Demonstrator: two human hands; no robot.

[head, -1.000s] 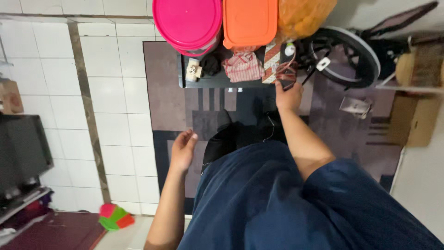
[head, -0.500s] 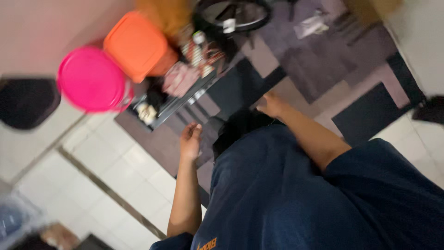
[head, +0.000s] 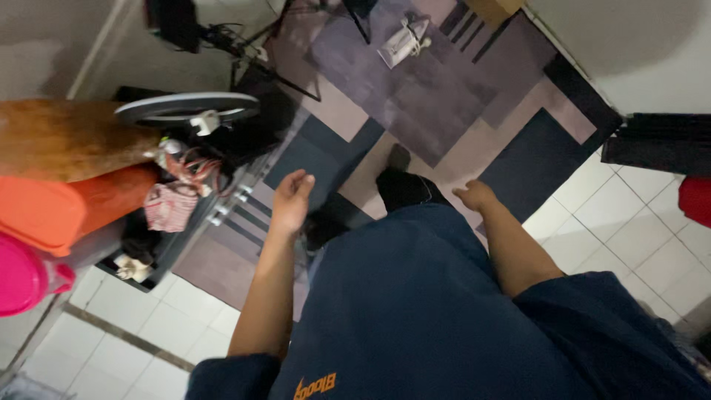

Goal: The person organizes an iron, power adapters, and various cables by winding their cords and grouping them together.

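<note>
A patchwork rug [head: 444, 96] of grey, mauve and dark blue rectangles lies over white floor tiles [head: 629, 215], seen from above in dim light, with a person in a loose navy garment standing at its edge. Both hands are empty: the left hand [head: 291, 201] hangs open, fingers loosely curled and spread, and the right hand [head: 475, 195] is relaxed with fingers drawn in, clamped on nothing. The 2 hands are well apart, 1 on each side of the body. Nearest the left hand is a dark tray [head: 159, 248] on the floor holding a checked red-and-white cloth [head: 169, 207], tangled red cord and small white items. Beside it stand an orange plastic container [head: 63, 207] with rounded corners, a glossy pink tub [head: 22, 274] and a mottled brown bundle [head: 67, 137]. Nothing is being handled, and the tray's contents look untouched. A ring-shaped lamp [head: 185, 109] sits above the tray; a white clothes iron [head: 404, 43] rests on the rug well beyond.
</note>
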